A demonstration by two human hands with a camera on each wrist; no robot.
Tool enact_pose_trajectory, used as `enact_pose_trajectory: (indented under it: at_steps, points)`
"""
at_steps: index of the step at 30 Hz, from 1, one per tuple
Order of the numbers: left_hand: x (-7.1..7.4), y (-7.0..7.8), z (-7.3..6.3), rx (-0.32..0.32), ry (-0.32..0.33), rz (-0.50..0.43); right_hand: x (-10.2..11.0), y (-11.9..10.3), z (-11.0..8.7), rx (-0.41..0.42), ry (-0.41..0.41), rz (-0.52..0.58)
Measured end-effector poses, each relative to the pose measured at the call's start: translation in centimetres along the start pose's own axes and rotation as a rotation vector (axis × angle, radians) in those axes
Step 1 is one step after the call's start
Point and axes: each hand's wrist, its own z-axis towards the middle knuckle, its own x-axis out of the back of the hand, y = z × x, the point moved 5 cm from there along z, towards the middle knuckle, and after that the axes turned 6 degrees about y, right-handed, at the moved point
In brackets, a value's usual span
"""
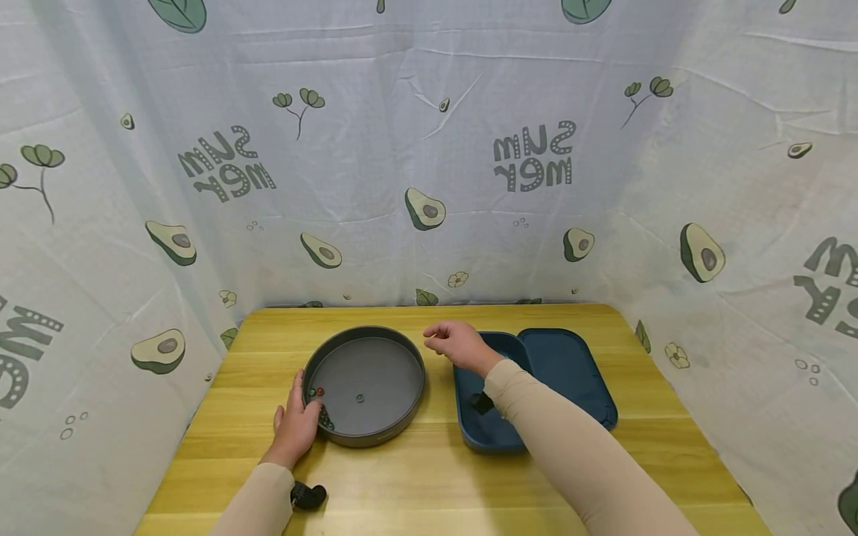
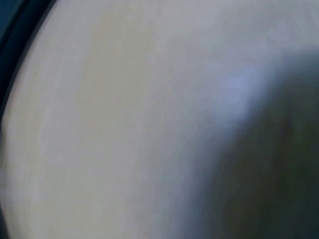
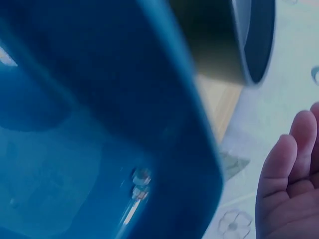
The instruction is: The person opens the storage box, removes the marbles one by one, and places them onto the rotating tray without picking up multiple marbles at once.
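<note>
My left hand [image 1: 297, 426] grips the left side of a round grey pan [image 1: 375, 372], thumb over the rim and fingers along the outer wall. Small red and green beads [image 1: 320, 391] lie inside near that thumb, beside a darker cluster [image 1: 325, 418]. A single green bead [image 1: 360, 398] sits nearer the middle. My right hand [image 1: 459, 344] hovers between the pan and a blue box [image 1: 467, 424], its fingers pointing left and nothing visible between them. In the right wrist view, two small clear beads [image 3: 141, 177] lie at the bottom of the box.
A flat blue lid or tray [image 1: 570, 376] lies against the box's right side. Everything stands on a yellow wooden table [image 1: 402, 491]. A white printed curtain [image 1: 375, 171] rises behind and at both sides. The left wrist view is a pale blur with a dark edge.
</note>
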Motion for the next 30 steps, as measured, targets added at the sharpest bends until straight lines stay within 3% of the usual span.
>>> enact_pose_trajectory:
  at_steps: [12, 30]
  points:
    - [0.0, 0.0, 0.0, -0.004, 0.005, 0.003, 3.6, 4.2, 0.1, -0.075, 0.101, -0.118]
    - [-0.1, -0.1, 0.2, -0.023, 0.034, -0.017, 3.1, 8.0, 0.1, -0.122, -0.007, -0.379]
